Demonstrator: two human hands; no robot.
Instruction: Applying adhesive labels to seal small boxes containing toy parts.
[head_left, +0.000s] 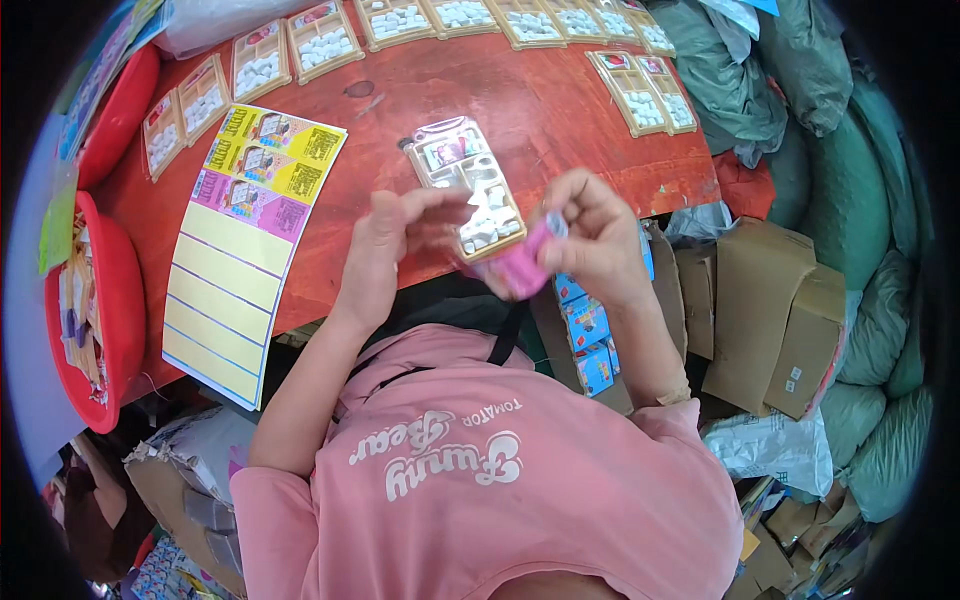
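Observation:
A shallow wooden tray [520, 236] lies near the table's front edge, with white tile-like pieces in its lower compartment and a pink picture piece at its far end. Over the tray's left side is my left hand [385, 245]; its fingers are stretched out and slightly blurred, with nothing seen held in them. At the tray's near right corner, my right hand [600, 245] pinches a pink item [520, 268], smeared by motion, perhaps a printed card or sleeve. Whether the left fingertips touch the tray, I cannot tell.
Several similar filled trays [325, 48] line the table's far side. Printed label sheets [225, 265] overhang the left front edge, beside a red basin [125, 300] of small parts. Blue boxes [590, 325] sit in a carton below. Cardboard [765, 300] and green sacks [850, 180] stand at the right.

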